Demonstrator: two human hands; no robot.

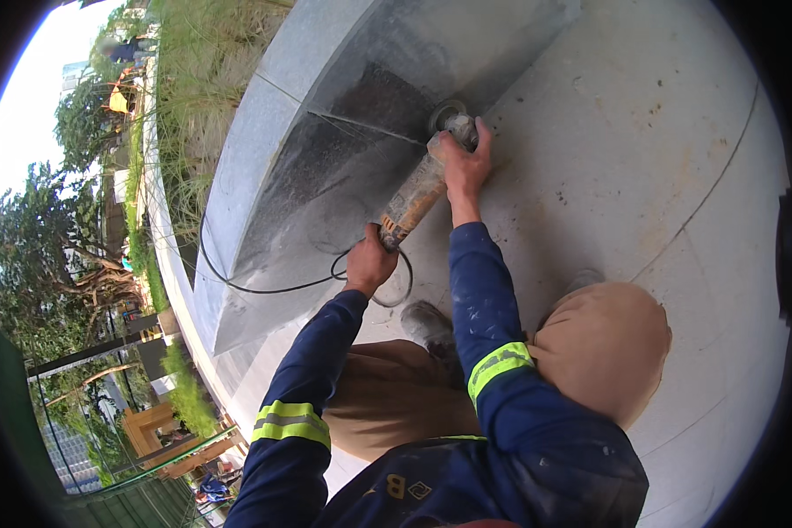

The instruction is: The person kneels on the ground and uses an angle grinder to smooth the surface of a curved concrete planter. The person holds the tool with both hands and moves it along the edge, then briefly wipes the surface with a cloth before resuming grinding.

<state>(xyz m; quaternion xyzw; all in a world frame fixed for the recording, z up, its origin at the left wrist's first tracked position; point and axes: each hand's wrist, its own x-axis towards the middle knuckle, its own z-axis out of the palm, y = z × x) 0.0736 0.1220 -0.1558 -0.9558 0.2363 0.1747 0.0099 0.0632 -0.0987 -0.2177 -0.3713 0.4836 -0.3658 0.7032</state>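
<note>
Grinder [422, 180]: dusty plastic body, orange dulled under a grey film; bare metal guard at the head. Cord [238, 283]: black rubber-like sheath, smooth, matt. Stone kerb [343, 167]: granite look, speckled grey, top face smooth, slanted face coarser and powdered with pale dust. Pavement [642, 158]: pale concrete-like surface, matt, pitted, lightly stained. Sleeves [488, 308]: navy cloth flecked with white specks, glossy yellow-and-silver reflective bands. Trousers [603, 343]: tan cloth, matt.

One angle grinder [418, 189], one black cable [264, 286], two hands, two shoes.
</note>
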